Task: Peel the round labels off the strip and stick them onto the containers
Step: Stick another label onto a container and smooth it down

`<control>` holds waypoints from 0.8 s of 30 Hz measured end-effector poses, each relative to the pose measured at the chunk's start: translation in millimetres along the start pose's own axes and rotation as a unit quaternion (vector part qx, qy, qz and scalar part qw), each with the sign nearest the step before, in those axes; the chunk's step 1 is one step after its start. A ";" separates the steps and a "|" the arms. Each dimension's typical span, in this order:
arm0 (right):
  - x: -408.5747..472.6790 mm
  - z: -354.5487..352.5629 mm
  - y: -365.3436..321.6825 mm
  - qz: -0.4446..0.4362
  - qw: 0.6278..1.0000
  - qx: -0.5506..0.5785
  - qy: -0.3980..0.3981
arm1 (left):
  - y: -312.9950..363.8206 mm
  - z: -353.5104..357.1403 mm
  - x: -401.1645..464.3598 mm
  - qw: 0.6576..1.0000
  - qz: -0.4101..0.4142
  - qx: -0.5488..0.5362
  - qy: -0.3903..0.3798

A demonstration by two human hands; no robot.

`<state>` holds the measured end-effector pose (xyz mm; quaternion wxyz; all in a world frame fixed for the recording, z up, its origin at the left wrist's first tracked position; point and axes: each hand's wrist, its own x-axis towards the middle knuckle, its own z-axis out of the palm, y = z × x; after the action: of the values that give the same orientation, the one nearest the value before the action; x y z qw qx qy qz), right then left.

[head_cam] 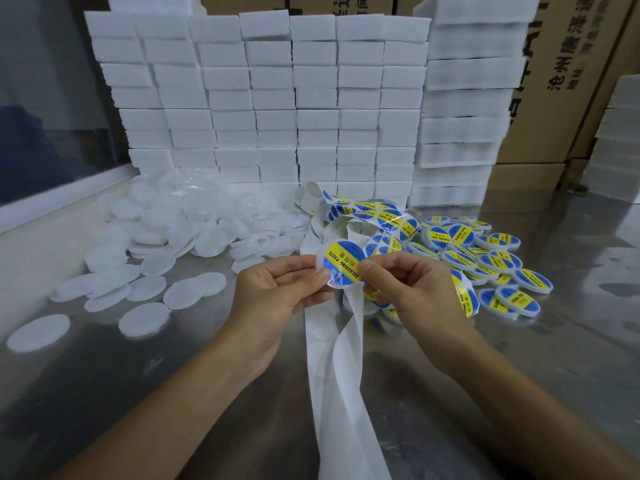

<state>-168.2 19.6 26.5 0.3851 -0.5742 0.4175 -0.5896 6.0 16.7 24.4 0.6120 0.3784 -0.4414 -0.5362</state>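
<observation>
Both my left hand (277, 289) and right hand (403, 282) pinched one round label (343, 265) onto a container; next, pressing it flat, I judged.

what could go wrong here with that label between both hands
1. The round blue and yellow label is pinched at its edges by the left hand and right hand; it could crease, or go on off-centre.
2. The bare white backing strip hangs toward the person and may snag a forearm, tugging the tangled unpeeled labels.
</observation>
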 end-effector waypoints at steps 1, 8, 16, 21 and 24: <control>0.2 -0.2 0.5 0.000 1.000 -0.003 0.000 | 0.3 -0.5 0.1 1.000 0.001 0.002 -0.002; 0.9 -1.4 2.2 0.010 1.000 -0.021 0.009 | 0.9 1.7 -1.9 0.998 0.044 0.052 -0.006; 2.5 -4.8 4.7 0.023 0.999 -0.041 0.013 | -0.1 2.0 -2.7 0.993 0.082 0.086 -0.022; 0.3 -4.1 5.1 -0.026 0.993 -0.104 0.057 | 0.4 -0.9 -1.2 0.998 0.053 0.034 -0.032; -0.5 -4.0 5.2 -0.065 0.985 -0.146 0.061 | -0.1 0.1 -0.3 0.999 0.024 -0.011 -0.038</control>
<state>-172.3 18.4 21.5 0.2315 -0.6136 0.4834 -0.5799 5.9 17.0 24.3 0.6115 0.3407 -0.4674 -0.5399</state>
